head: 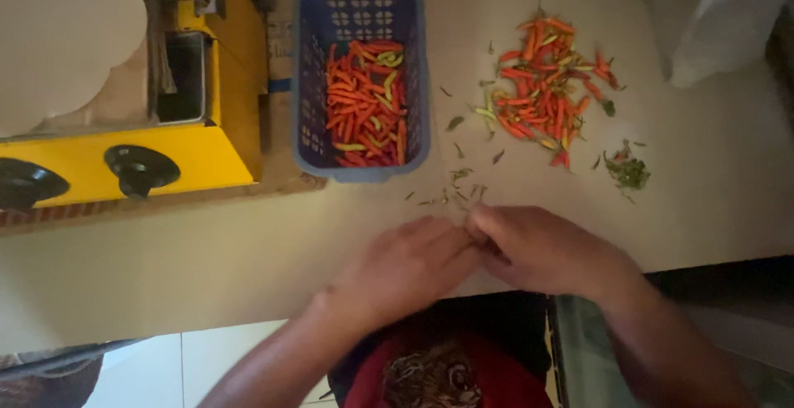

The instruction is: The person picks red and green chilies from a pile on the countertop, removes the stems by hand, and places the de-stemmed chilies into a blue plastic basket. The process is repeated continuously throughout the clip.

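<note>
My left hand [405, 267] and my right hand [542, 251] meet fingertip to fingertip over the front of the pale counter [248, 251]. Their fingers are closed together around something small that the fingers hide. A blue plastic basket [361, 11] straight ahead holds several red chillies [364, 102] with a few green ones. To its right a loose pile of red and orange chillies [542, 85] lies on the counter. Small green stems [459, 185] are scattered just beyond my fingertips.
A yellow gas stove [165, 85] with two black knobs stands at the left. A small heap of green stems [627, 168] lies right of the chilli pile. A white plastic bag [719, 19] sits at the far right corner. The counter's front edge runs under my wrists.
</note>
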